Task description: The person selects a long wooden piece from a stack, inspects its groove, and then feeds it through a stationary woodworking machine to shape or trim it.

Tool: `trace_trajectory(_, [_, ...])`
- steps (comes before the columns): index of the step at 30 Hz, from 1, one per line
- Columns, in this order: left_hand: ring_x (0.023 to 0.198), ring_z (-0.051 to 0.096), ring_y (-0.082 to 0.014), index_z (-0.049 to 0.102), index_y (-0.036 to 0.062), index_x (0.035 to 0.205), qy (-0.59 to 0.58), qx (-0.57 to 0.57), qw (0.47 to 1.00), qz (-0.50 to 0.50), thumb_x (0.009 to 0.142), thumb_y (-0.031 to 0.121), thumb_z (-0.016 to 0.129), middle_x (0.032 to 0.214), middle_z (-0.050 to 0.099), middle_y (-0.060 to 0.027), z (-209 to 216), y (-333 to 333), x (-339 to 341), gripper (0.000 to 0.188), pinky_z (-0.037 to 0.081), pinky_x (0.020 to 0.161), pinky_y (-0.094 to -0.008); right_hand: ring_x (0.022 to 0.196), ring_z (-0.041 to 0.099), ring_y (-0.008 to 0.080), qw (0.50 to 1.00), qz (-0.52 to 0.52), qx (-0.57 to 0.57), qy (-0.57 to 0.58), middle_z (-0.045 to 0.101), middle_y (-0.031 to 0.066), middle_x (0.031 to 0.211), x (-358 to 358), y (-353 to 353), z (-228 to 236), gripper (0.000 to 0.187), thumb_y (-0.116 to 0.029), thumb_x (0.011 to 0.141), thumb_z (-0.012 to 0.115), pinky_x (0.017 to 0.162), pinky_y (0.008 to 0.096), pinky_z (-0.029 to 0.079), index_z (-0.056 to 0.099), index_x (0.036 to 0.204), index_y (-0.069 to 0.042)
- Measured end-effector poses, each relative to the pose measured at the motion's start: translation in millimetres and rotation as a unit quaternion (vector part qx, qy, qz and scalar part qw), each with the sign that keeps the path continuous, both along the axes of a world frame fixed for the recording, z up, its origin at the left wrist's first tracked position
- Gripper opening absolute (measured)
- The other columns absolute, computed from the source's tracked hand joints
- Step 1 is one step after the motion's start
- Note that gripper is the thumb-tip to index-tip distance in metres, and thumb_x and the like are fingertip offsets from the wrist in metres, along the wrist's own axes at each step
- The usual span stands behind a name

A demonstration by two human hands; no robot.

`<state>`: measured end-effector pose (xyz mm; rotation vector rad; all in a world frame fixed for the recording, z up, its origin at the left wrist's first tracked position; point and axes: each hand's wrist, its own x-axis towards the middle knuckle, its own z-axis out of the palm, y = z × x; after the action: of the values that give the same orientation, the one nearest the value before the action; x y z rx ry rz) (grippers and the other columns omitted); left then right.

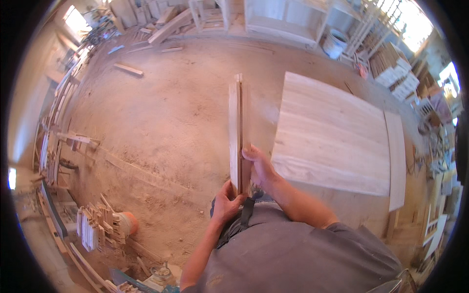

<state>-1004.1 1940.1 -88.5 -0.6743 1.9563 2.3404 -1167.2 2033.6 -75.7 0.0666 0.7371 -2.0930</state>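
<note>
In front of my body I hold a long, narrow wooden board (234, 127), its far end pointing away from me. A dark lengthwise gap or groove runs along it, and I cannot tell whether it is one grooved board or two laid together. My left hand (225, 202) grips the near end, thumb on the edge and fingers wrapped beneath. Farther along, my right hand (261, 166) is closed on the right side with its thumb near the dark line. Some of its fingers are hidden behind the wood.
To the right lies a wide pale wooden panel (334, 136) with a narrow board (395, 158) along its far right edge. Wood offcuts (100, 224) fill the lower left beside an orange bucket (129, 223). A loose stick (129, 69) lies on the dusty floor; a white bucket (335, 44) stands farther back.
</note>
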Motion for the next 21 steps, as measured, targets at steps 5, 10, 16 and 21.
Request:
trace_trajectory(5, [0.102, 0.064, -0.0159, 0.048, -0.0006, 0.141, -0.014, -0.016, 1.0, -0.017, 0.089, 0.013, 0.077, 0.114, 0.067, -0.0079, -11, -56, -31, 0.061, 0.052, 0.089, -0.0308, 0.089, 0.066, 0.0199, 0.998, 0.063, -0.017, 0.02, 0.066, 0.0079, 0.103, -47, -64, -7, 0.027, -0.019, 0.099, 0.061, 0.082, 0.0362, 0.054, 0.057, 0.121, -0.005])
trace_trajectory(10, [0.119, 0.057, -0.0193, 0.039, 0.0006, 0.151, 0.115, 0.076, 0.971, 0.195, 0.096, 0.021, 0.072, 0.133, 0.059, -0.0109, -10, -134, -64, 0.068, 0.046, 0.099, -0.0315, 0.092, 0.069, 0.0268, 0.985, 0.167, -0.048, 0.024, 0.066, 0.0124, 0.102, -85, -146, -5, 0.028, -0.015, 0.099, 0.057, 0.082, 0.0428, 0.059, 0.055, 0.123, -0.001])
trace_trajectory(16, [0.116, 0.058, -0.0165, 0.053, -0.0003, 0.14, 0.128, 0.118, 0.963, 0.208, 0.101, 0.029, 0.062, 0.125, 0.063, -0.0067, -14, -278, -129, 0.049, 0.047, 0.1, -0.0334, 0.102, 0.069, 0.0295, 0.954, 0.283, -0.005, 0.098, 0.068, 0.0174, 0.115, -119, -260, -41, 0.045, -0.022, 0.092, 0.07, 0.091, 0.0457, 0.057, 0.058, 0.128, 0.002])
trace_trajectory(21, [0.103, 0.065, -0.018, 0.061, -0.001, 0.129, 0.19, 0.222, 0.929, 0.226, 0.091, 0.036, 0.074, 0.112, 0.068, -0.008, 26, -403, -150, 0.054, 0.05, 0.094, -0.0342, 0.105, 0.067, 0.0286, 0.922, 0.383, 0.019, 0.055, 0.068, 0.0139, 0.116, -142, -388, -31, 0.044, -0.022, 0.092, 0.071, 0.093, 0.0451, 0.055, 0.06, 0.128, 0.001])
